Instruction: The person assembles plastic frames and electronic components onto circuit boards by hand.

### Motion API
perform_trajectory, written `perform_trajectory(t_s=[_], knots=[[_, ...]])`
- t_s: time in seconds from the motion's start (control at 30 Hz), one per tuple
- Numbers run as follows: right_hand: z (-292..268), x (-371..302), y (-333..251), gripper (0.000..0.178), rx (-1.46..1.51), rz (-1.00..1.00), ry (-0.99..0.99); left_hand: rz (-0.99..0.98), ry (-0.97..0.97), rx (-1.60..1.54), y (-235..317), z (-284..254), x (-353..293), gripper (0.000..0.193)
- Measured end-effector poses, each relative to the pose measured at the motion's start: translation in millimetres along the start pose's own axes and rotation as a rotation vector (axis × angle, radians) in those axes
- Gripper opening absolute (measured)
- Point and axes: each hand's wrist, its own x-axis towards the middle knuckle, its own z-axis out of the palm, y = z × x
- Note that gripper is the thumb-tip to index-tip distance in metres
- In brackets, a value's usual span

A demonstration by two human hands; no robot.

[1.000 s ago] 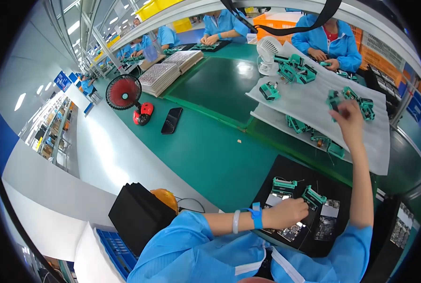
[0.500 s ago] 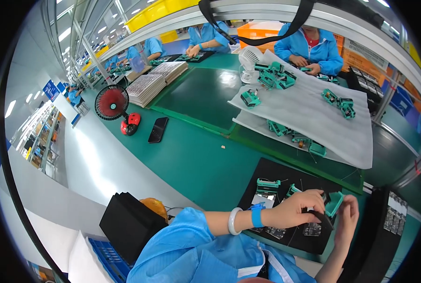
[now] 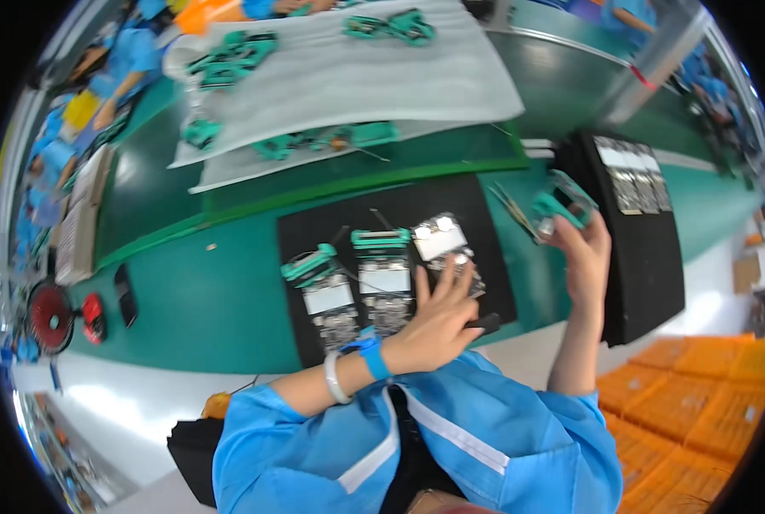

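Note:
My left hand [image 3: 434, 324] lies over the right-hand circuit board [image 3: 440, 238], fingers spread and touching it. A short black bar-shaped thing [image 3: 488, 323] juts out by its thumb, seemingly held against the palm; its kind is unclear. At the right, my right hand [image 3: 583, 253] is closed on a green plastic frame [image 3: 564, 201], raised above the table. Two more boards, a left one [image 3: 329, 298] and a middle one [image 3: 386, 283], lie on the black mat [image 3: 314, 224] with green frames at their far ends. Tweezers [image 3: 512, 208] rest beside the mat.
A black stack [image 3: 635, 265] with boards on top stands at the right. Beyond the mat, white foam sheets [image 3: 382, 81] carry several green frames. A phone [image 3: 125, 295] and a small fan [image 3: 53, 319] are at the left, orange crates [image 3: 690, 385] at lower right.
The view has swung to the right and down. My hands have parted: the right has carried the green frame rightward, and the left has come down onto the right-hand board.

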Motion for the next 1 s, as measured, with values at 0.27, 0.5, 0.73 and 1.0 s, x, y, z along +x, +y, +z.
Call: perform_trajectory(t_s=[0.27,0.5,0.73,1.0], knots=[[43,12,27,0.034,-0.093,0.163,-0.294,0.101,-0.222,-0.008,-5,-27,-17,0.022],[74,23,62,0.029,-0.237,0.153,-0.497,0.14,-0.253,-0.041,-11,-34,-24,0.023],[68,29,69,0.028,-0.373,-0.006,-0.589,0.142,-0.238,-0.033,-12,-35,-22,0.021],[68,29,70,0.03,-0.299,0.049,-0.586,0.129,-0.244,-0.076,-13,-33,-22,0.024]])
